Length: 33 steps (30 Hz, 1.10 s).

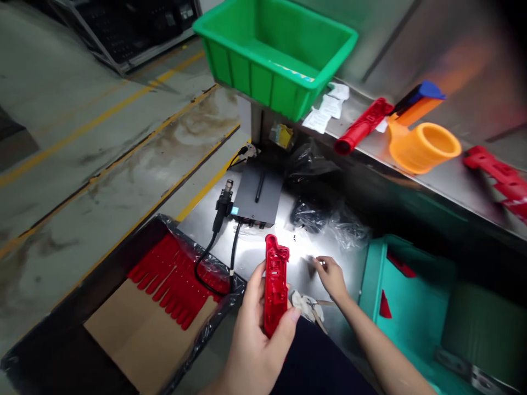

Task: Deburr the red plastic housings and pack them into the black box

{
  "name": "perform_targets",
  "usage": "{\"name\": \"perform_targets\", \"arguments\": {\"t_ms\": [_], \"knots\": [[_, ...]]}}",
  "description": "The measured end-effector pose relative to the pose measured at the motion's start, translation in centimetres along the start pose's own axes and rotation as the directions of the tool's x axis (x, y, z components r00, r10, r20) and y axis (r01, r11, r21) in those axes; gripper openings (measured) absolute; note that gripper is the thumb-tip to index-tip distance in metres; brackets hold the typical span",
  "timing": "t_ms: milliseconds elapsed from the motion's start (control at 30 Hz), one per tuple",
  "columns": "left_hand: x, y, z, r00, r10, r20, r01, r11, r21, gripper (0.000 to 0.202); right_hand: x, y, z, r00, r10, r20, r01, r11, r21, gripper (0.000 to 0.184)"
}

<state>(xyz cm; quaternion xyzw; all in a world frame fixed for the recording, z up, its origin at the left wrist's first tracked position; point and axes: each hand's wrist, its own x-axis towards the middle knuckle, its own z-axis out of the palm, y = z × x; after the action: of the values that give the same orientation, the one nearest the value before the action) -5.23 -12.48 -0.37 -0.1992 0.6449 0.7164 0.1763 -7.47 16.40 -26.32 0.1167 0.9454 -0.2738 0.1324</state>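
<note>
A long red plastic housing half (275, 285) with a ribbed, open inner side is gripped in my left hand (252, 343), thumb along its lower right edge. My right hand (331, 278) is just above the metal tabletop (255, 255), thumb and forefinger pinched together. Whatever sits between those fingertips is too small to make out. Several tiny dark parts (295, 238) lie on a bright patch of the table beside this hand. Below it, pliers (318, 314) rest by a crumpled white cloth (301, 303).
A grey hot-air station (259, 192) with its corded handpiece (223, 206) stands behind. Left, a plastic-lined box holds red housings (171, 280) on cardboard (144, 334). A teal bin (373, 269) is right; a green bin (251, 74) and orange holder (424, 147) occupy the shelf.
</note>
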Motion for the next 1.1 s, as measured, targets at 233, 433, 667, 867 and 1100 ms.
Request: {"name": "perform_targets", "arguments": {"t_ms": [233, 433, 667, 867, 1100], "knots": [[0.5, 1.5, 3.9, 0.993, -0.029, 0.119, 0.027, 0.999, 0.018, 0.075, -3.1, 4.9, -1.9, 0.984, 0.174, -0.035, -0.177, 0.968, -0.178, 0.029], [-1.4, 1.6, 7.5, 0.989, -0.062, 0.137, 0.067, 0.997, -0.034, 0.076, -3.8, 6.0, -1.9, 0.979, 0.200, 0.041, -0.188, 0.961, -0.200, 0.029], [-5.1, 0.7, 10.7, 0.997, -0.018, 0.072, 0.021, 0.999, -0.039, 0.071, -3.5, 5.3, -3.1, 0.996, 0.083, 0.036, -0.082, 0.996, -0.028, 0.025], [-6.8, -0.9, 12.4, 1.000, 0.016, 0.027, -0.017, 0.999, 0.041, 0.070, -7.2, -1.7, -11.7, 0.930, -0.203, -0.308, 0.277, 0.936, 0.218, 0.038], [-7.1, -2.8, 13.3, 0.981, 0.117, 0.155, -0.149, 0.965, 0.217, 0.068, -9.3, -7.8, -21.5, 0.194, -0.848, -0.493, 0.967, 0.250, -0.049, 0.064]]}}
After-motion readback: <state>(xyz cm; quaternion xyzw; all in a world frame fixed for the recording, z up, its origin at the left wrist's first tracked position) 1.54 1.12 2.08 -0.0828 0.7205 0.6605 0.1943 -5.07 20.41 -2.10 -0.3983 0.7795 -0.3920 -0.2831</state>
